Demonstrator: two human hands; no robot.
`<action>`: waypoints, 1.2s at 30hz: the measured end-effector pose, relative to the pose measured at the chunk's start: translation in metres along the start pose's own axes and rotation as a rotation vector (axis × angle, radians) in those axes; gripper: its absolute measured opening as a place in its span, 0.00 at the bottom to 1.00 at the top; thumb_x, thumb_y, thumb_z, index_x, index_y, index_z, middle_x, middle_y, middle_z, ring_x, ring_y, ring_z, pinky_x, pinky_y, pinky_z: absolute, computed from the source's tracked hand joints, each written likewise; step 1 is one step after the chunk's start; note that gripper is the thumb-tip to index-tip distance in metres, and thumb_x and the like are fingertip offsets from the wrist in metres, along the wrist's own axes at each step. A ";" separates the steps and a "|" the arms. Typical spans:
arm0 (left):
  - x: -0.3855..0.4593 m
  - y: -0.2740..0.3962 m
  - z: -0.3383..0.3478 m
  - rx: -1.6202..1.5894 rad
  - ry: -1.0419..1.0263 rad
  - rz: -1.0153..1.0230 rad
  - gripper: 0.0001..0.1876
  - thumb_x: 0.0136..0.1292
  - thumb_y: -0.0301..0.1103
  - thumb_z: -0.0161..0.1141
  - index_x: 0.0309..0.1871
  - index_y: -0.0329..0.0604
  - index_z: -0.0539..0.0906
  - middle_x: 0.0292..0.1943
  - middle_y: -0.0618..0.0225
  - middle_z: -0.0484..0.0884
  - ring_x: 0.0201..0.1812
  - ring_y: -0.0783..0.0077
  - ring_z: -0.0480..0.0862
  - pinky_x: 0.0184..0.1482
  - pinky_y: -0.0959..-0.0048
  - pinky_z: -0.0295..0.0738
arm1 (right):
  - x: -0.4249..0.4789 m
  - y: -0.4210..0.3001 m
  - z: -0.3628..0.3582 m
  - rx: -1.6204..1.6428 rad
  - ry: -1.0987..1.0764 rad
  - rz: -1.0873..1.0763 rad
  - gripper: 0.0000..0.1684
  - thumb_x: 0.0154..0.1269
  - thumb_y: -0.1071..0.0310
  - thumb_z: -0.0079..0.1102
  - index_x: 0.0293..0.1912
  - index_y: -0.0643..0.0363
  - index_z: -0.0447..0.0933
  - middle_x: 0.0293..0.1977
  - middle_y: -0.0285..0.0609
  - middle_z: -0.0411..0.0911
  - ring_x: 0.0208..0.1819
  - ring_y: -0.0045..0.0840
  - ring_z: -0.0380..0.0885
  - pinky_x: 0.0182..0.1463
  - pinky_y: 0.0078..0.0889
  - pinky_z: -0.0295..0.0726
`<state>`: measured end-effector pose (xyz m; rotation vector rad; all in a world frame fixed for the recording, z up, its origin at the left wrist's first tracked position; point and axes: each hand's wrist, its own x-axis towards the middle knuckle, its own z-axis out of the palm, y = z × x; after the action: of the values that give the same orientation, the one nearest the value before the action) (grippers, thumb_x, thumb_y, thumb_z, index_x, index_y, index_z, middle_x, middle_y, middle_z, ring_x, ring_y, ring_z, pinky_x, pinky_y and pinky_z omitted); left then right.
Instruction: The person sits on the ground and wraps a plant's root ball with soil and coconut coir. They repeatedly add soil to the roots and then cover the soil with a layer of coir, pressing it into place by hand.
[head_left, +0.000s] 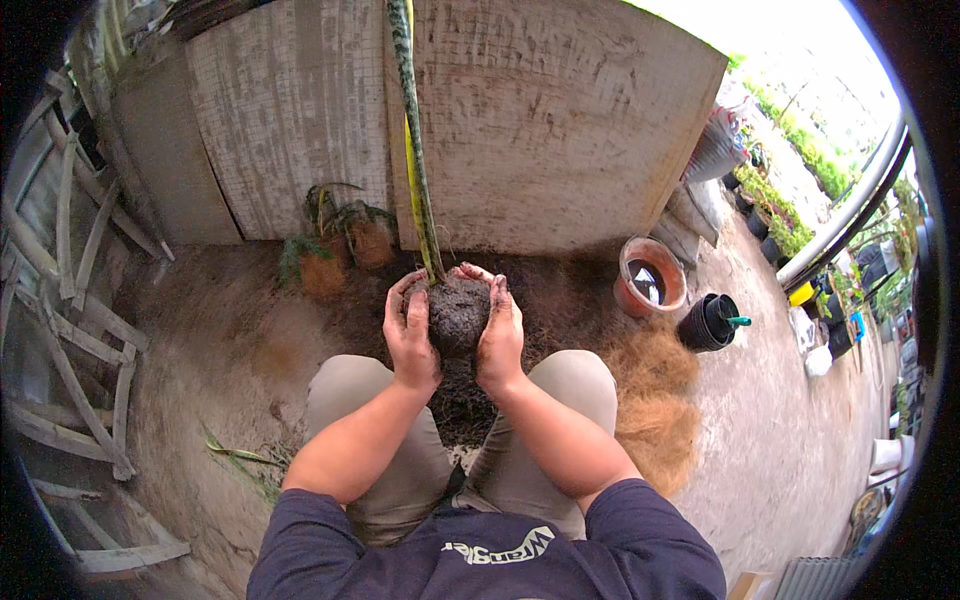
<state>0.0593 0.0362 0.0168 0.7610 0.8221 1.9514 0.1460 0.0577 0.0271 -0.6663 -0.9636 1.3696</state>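
Between my two palms rests a ball of dark, moist soil (459, 315) at the foot of a snake plant (417, 150). The plant's long, yellow-edged leaves rise from the soil and run out at the top of the view. My left hand (411, 330) cups the ball from the left, and my right hand (502, 330) presses against its right side. Soil smears the fingers of both hands. Below the ball, loose dark soil (461, 405) lies on the ground between my knees. The underside of the ball is hidden.
Brown coir fibre (652, 405) lies to the right. Beyond it stand a terracotta-coloured pot (628, 281) with dark liquid inside and nested black pots (701, 326) with a green-handled tool. Wrapped plants (322, 270) sit by the board (540, 135). Wooden frames (82, 345) line the left; cut leaves (244, 455) lie nearby.
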 end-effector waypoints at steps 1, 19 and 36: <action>0.002 -0.002 0.000 0.024 -0.001 0.008 0.13 0.66 0.34 0.49 0.48 0.34 0.72 0.45 0.66 0.73 0.47 0.76 0.71 0.54 0.75 0.64 | 0.001 0.001 -0.002 -0.013 0.011 -0.001 0.27 0.73 0.52 0.32 0.49 0.67 0.69 0.47 0.44 0.73 0.51 0.26 0.71 0.59 0.29 0.65; 0.066 -0.055 -0.009 0.130 0.054 -0.204 0.12 0.66 0.33 0.49 0.49 0.35 0.72 0.44 0.66 0.74 0.45 0.77 0.73 0.52 0.76 0.66 | 0.065 0.034 -0.024 -0.218 0.033 0.159 0.19 0.66 0.64 0.50 0.54 0.63 0.66 0.50 0.43 0.71 0.53 0.23 0.67 0.61 0.27 0.63; 0.071 -0.061 -0.034 0.122 0.016 -0.128 0.13 0.65 0.33 0.51 0.48 0.36 0.74 0.44 0.65 0.75 0.48 0.74 0.72 0.54 0.74 0.65 | 0.061 0.058 -0.021 -0.053 -0.008 0.117 0.22 0.57 0.69 0.62 0.51 0.60 0.68 0.44 0.37 0.71 0.45 0.19 0.70 0.51 0.22 0.70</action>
<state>0.0306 0.1149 -0.0371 0.7458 0.9834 1.8084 0.1316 0.1276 -0.0221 -0.7679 -0.9832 1.4545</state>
